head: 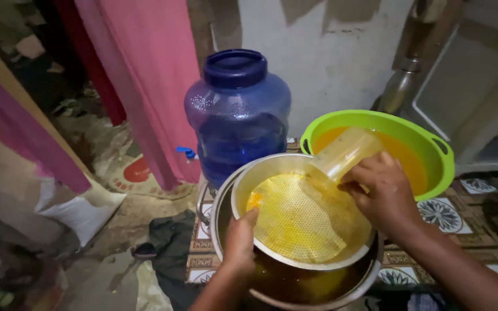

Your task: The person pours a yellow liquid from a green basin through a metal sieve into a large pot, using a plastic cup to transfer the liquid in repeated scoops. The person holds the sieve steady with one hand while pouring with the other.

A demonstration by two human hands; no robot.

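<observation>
My right hand (383, 193) grips a clear plastic cup (344, 153), tilted mouth-down so orange-yellow liquid runs into a metal strainer (301, 222). The strainer, round and perforated, rests on top of a large steel pot (226, 201) that holds dark liquid. My left hand (239, 242) holds the strainer's near rim, thumb on the edge. Behind my right hand stands a green plastic basin (370, 118) filled with the same orange liquid.
A big blue water jug (237, 115) with a small tap stands just behind the pot. Pink cloth (145, 75) hangs at the left. A patterned mat (451, 213) covers the surface. A metal bottle (399, 86) and a white wall lie behind the basin.
</observation>
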